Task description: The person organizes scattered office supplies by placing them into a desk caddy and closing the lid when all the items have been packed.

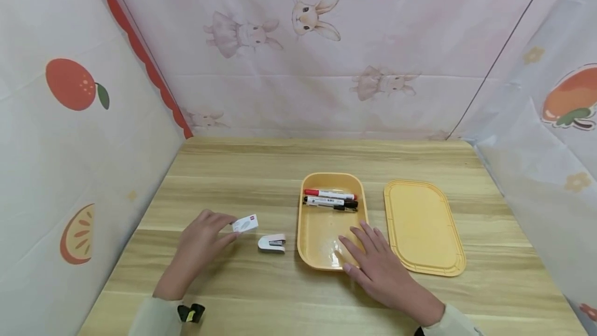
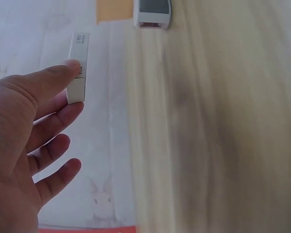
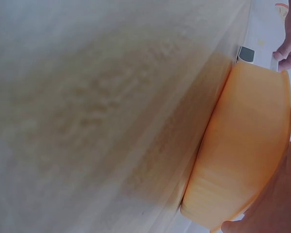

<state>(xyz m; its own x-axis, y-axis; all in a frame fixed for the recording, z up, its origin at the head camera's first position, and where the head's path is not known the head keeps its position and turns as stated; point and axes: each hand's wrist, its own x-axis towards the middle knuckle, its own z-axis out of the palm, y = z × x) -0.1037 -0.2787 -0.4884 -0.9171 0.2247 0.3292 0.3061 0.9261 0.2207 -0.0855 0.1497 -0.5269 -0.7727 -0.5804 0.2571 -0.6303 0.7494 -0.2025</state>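
Note:
Between thumb and fingers, my left hand (image 1: 201,240) pinches a small white box (image 1: 245,223) with a red mark, held just above the table. In the left wrist view this box (image 2: 78,65) appears edge-on, with small print. A small white stapler (image 1: 272,243) lies on the table to its right. My right hand (image 1: 380,268) rests at the near right rim of a yellow plastic container (image 1: 322,245), its fingers spread over the inside. At the container's far end lie a red marker (image 1: 330,194) and a black marker (image 1: 326,201), plus another dark, thin item partly hidden.
A yellow lid (image 1: 422,227) lies flat to the right of the container. The wooden table (image 1: 242,167) meets a printed cloth wall (image 1: 289,92) at the back, with further cloth walls at left and right.

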